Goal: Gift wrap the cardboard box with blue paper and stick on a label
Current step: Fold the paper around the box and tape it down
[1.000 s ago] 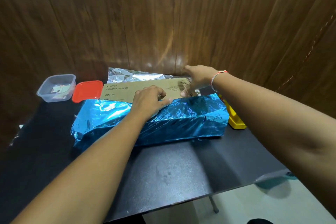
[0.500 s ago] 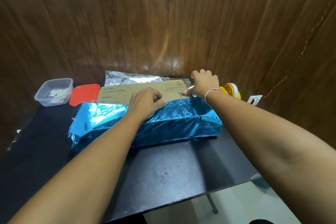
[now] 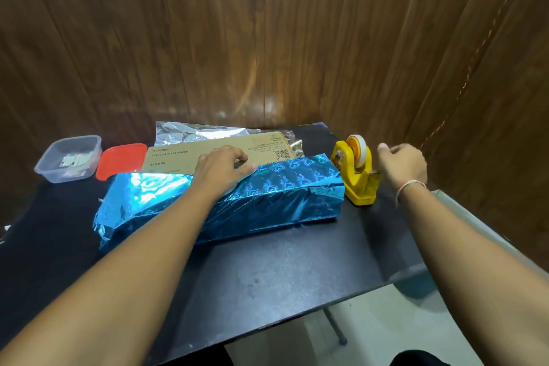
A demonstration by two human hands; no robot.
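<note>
The long cardboard box (image 3: 208, 152) lies on the black table (image 3: 267, 270), its printed top still showing at the back. Shiny blue paper (image 3: 276, 196) with a heart print covers its front and part of its top. The paper's silver underside (image 3: 199, 134) sticks out behind the box. My left hand (image 3: 221, 171) rests on the box top with curled fingers and holds the blue paper's edge down. My right hand (image 3: 401, 168) hovers just right of the yellow tape dispenser (image 3: 358, 178), fingers curled away from the camera. Whether it holds tape is hidden.
A clear plastic tub (image 3: 69, 157) with small labels inside stands at the back left, its red lid (image 3: 120, 159) beside it. Wood-panelled walls close in behind and on the right. The table's front right edge drops to a pale floor.
My right hand left the far right corner of the box and moved right to the tape dispenser. My left hand stayed on the paper edge. The view shifted right.
</note>
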